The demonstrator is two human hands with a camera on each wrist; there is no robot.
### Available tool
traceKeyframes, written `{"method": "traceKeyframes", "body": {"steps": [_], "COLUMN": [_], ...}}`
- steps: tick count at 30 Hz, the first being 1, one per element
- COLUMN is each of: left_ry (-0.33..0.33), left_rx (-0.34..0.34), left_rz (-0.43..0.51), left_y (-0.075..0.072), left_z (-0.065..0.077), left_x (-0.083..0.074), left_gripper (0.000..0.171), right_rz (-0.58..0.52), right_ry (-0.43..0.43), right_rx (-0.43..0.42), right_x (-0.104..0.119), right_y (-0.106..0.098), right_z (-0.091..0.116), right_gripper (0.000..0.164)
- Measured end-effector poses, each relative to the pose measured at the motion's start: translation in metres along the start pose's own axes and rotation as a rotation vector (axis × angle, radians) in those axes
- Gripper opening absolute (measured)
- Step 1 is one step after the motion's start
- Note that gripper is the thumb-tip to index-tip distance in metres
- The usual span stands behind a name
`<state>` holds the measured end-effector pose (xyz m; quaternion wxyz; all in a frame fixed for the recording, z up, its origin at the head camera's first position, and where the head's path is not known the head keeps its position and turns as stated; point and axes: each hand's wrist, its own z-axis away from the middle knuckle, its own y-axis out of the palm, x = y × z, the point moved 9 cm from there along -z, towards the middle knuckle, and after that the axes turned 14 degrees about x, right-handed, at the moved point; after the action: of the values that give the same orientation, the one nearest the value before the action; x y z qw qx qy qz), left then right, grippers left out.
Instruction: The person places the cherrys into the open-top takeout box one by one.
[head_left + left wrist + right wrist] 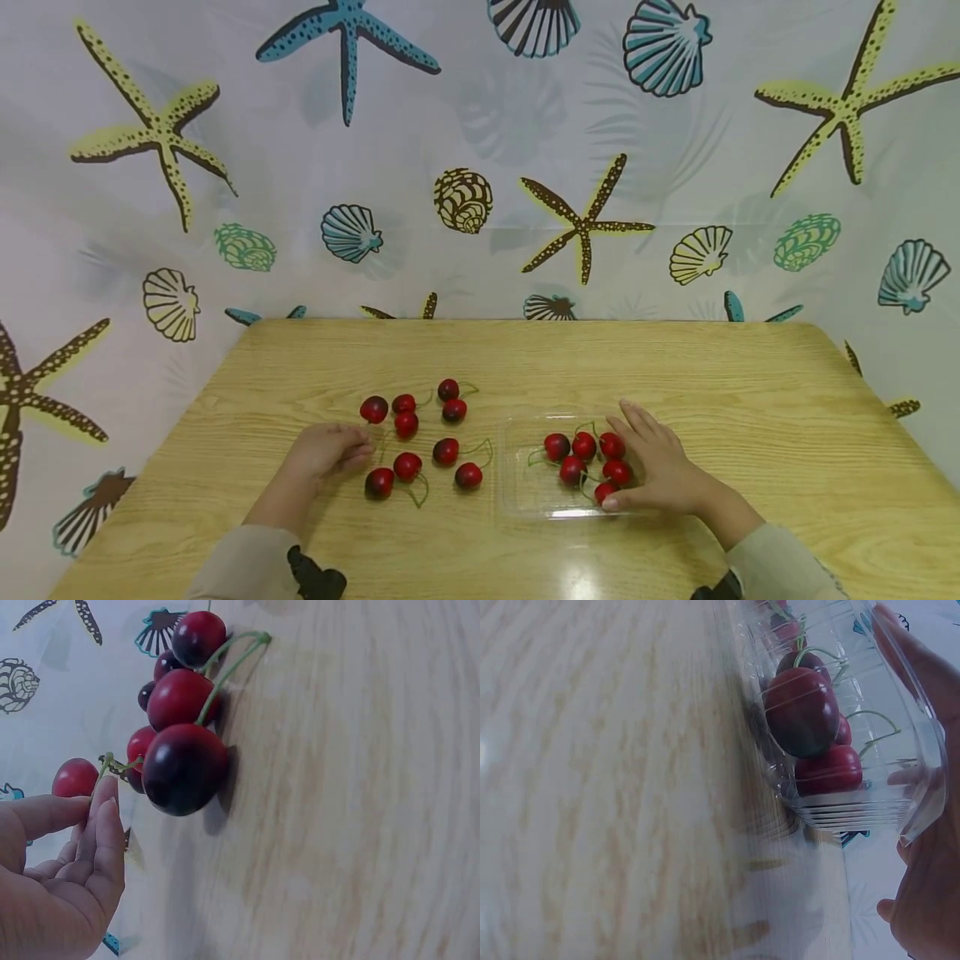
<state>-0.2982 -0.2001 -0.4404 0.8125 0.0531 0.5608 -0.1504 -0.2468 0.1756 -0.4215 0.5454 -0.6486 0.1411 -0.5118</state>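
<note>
My left hand (330, 450) is at the left of the loose cherries, thumb and fingertips pinching a thin green cherry stem (100, 774). A red cherry (75, 778) shows just beyond these fingertips in the left wrist view. My right hand (663, 467) spreads over the right end of a clear plastic box (517, 500), fingers fairly straight, with the thumb at its near rim. Inside the box lie several red cherries (573, 470) with green stems, some dark on one side. The right wrist view shows the hand against the box's wall (930, 742).
Several more cherries lie left of the box, among them a joined pair (407, 467) near the left hand and another pair (468, 476) closer to the box. The wooden table (645, 358) ends at a cloth (480, 275) printed with shells and starfish.
</note>
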Motion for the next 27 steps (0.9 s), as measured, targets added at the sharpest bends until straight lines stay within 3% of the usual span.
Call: {"method": "traceKeyframes", "body": {"steps": [14,27], "left_ry": [0.059,0.121], "left_rx": [0.042,0.115], "left_rz": [0.032,0.000], "left_y": [0.012,0.039], "left_z": [0.008,0.014], "left_x": [-0.018,-0.038], "left_gripper": [0.032,0.030], "right_rz": [0.010,0.013], "right_ry": [0.009,0.017], "right_rx": [0.005,0.000], "right_x": [-0.001,-0.003], "right_y": [0.001,0.001], "right_z": [0.000,0.000], "right_gripper": [0.101,0.101]}}
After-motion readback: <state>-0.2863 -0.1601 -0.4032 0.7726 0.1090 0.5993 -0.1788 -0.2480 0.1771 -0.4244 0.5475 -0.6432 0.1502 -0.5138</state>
